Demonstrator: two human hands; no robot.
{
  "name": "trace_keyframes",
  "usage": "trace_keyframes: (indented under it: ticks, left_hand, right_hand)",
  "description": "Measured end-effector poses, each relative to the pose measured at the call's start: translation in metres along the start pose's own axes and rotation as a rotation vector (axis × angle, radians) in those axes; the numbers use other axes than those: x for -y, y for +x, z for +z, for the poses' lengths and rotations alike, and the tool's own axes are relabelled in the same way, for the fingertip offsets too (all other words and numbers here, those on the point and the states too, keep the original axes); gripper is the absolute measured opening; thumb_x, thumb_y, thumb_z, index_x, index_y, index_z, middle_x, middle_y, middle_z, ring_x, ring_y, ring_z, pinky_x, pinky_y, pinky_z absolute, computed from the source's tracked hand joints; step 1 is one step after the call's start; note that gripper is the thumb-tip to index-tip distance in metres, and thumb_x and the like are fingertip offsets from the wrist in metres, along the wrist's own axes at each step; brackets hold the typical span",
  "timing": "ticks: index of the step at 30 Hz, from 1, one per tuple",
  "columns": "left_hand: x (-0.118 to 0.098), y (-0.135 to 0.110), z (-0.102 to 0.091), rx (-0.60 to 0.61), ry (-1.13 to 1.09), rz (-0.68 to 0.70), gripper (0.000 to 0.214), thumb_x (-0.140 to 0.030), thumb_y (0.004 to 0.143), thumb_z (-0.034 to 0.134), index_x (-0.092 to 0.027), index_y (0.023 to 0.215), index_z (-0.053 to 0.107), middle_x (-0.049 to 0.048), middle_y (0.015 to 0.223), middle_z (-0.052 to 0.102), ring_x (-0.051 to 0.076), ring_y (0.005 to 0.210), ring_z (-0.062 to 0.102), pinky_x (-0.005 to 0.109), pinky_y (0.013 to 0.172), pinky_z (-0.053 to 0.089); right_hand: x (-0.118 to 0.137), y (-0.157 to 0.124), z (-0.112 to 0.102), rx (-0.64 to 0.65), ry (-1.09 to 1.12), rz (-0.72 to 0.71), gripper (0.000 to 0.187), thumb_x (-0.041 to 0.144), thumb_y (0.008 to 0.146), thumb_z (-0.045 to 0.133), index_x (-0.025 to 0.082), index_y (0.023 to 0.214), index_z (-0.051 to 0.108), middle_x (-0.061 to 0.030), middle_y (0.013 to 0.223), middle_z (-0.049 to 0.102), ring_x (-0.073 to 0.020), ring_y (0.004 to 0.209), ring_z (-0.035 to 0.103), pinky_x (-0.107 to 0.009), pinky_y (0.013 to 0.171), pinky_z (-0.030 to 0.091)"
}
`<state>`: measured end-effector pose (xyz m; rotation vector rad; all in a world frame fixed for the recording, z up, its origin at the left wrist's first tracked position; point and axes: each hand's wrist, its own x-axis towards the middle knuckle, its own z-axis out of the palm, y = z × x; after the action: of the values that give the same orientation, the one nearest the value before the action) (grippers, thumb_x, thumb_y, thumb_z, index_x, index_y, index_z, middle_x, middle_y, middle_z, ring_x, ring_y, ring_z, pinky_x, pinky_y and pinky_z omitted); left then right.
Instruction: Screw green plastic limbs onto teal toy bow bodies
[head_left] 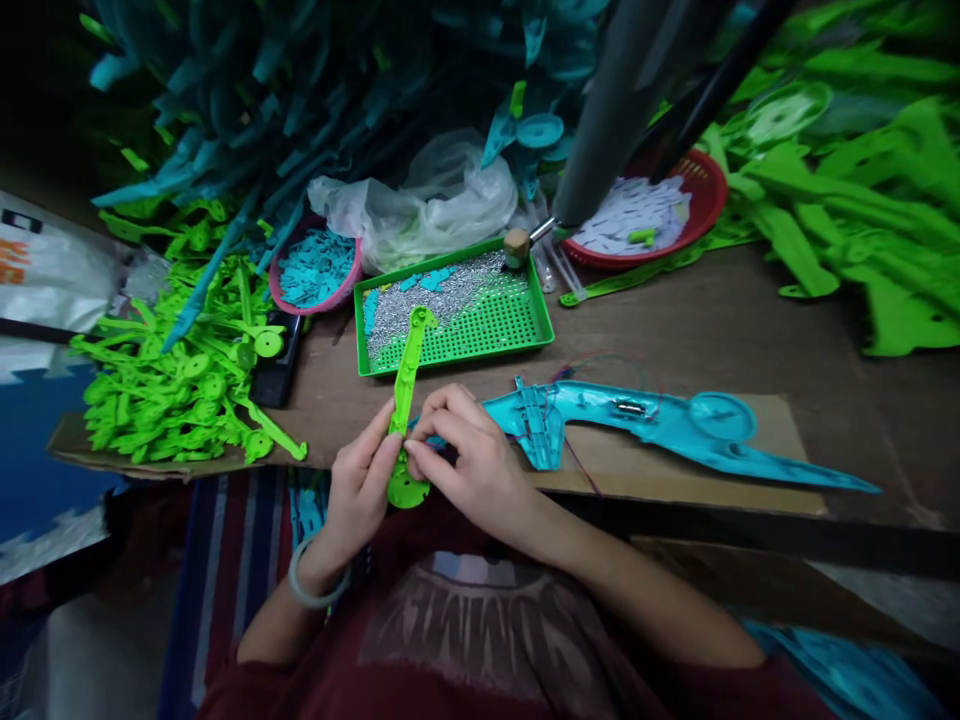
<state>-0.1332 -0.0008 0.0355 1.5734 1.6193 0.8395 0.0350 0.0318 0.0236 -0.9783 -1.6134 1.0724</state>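
My left hand (365,478) grips a long bright green plastic toy part (406,385) near its round lower end, holding it upright over the table's front edge. My right hand (466,455) is closed in a pinch against the same part's lower end; whether it holds something small there I cannot make out. Just right of my hands a long teal plastic toy shell (675,425) with thin wires lies flat on a cardboard sheet (780,480).
A green tray (525,335) with several small silver pieces stands behind my hands. A pink bowl (279,290) of teal bits, a red basket (709,215) of white bits, a clear plastic bag (435,200), and heaps of green parts (180,380) and teal parts (262,90) surround it.
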Motion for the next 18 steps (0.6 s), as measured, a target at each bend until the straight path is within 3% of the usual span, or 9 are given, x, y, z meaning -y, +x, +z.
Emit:
trace_keyframes:
  ticks: [6, 13, 18]
  left_hand:
    - [0.0039, 0.0031, 0.0057, 0.035, -0.306, -0.259, 0.048, -0.043, 0.095, 0.057, -0.02, 0.136, 0.058, 0.0076, 0.131, 0.066, 0.022, 0.115, 0.064, 0.031, 0.094, 0.053]
    - [0.0012, -0.0008, 0.0067, 0.004, -0.323, -0.285, 0.044, -0.044, 0.093, 0.059, -0.02, 0.13, 0.063, 0.007, 0.131, 0.066, 0.023, 0.12, 0.062, 0.029, 0.092, 0.054]
    - [0.0034, -0.0036, 0.0078, 0.025, -0.367, -0.296, 0.046, -0.043, 0.094, 0.058, -0.022, 0.135, 0.059, 0.0071, 0.132, 0.065, 0.023, 0.12, 0.061, 0.031, 0.094, 0.053]
  right_hand:
    - [-0.0083, 0.0026, -0.0003, 0.08, 0.137, 0.111, 0.013, 0.015, 0.091, 0.054, 0.019, 0.08, 0.057, -0.0018, 0.089, 0.051, -0.0139, 0.081, 0.055, -0.03, 0.074, 0.047]
    - [-0.0051, 0.0022, 0.0033, 0.104, 0.146, 0.133, 0.016, 0.014, 0.092, 0.052, 0.019, 0.077, 0.053, -0.0011, 0.085, 0.051, -0.0132, 0.077, 0.057, -0.029, 0.07, 0.047]
    - [-0.001, -0.0014, 0.004, 0.121, 0.011, 0.114, 0.019, 0.016, 0.095, 0.048, 0.021, 0.077, 0.048, 0.001, 0.075, 0.055, -0.0123, 0.067, 0.054, -0.027, 0.064, 0.042]
